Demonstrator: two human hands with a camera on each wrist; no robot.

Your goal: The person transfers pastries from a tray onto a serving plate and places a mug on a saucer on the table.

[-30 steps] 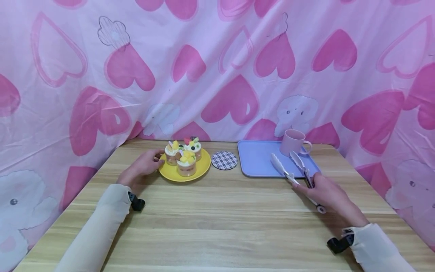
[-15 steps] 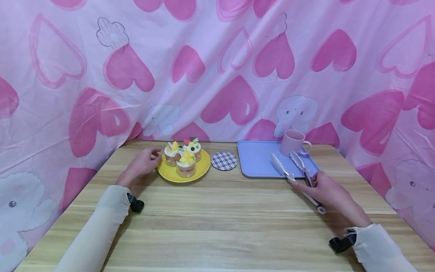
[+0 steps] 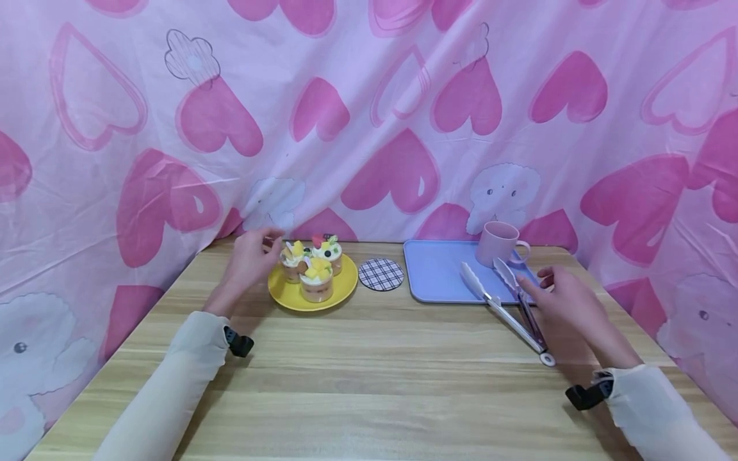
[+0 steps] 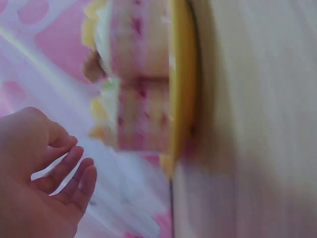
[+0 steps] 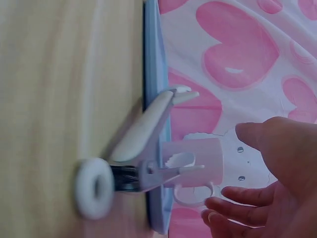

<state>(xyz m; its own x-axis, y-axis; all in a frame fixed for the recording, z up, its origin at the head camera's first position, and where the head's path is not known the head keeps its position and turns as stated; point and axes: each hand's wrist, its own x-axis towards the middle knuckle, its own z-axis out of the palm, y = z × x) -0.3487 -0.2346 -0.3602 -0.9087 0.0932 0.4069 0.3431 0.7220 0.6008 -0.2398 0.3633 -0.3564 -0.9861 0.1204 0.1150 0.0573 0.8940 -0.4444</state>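
Observation:
My left hand (image 3: 250,259) hovers beside the left rim of the yellow plate (image 3: 279,296), its fingers loosely bent around nothing. Three layered dessert cups (image 3: 316,287) topped with cream and fruit stand on that plate. In the left wrist view the fingers (image 4: 74,183) are apart from the cups and the plate. My right hand (image 3: 567,298) is raised just right of the metal tongs (image 3: 516,326), holding nothing. The tongs lie spread, their white tips over the blue tray (image 3: 438,275) and their ringed end on the table. A pink mug (image 3: 497,243) stands upright on the tray.
Between plate and tray lies a round checked coaster (image 3: 381,274). The wooden table (image 3: 369,384) ends at the back against a pink heart-patterned cloth (image 3: 392,96), which also hangs along both sides.
My right hand has let go of the tongs and lifted up and to the right. My left hand has risen away from the plate's rim. The plate, tray and mug stay put.

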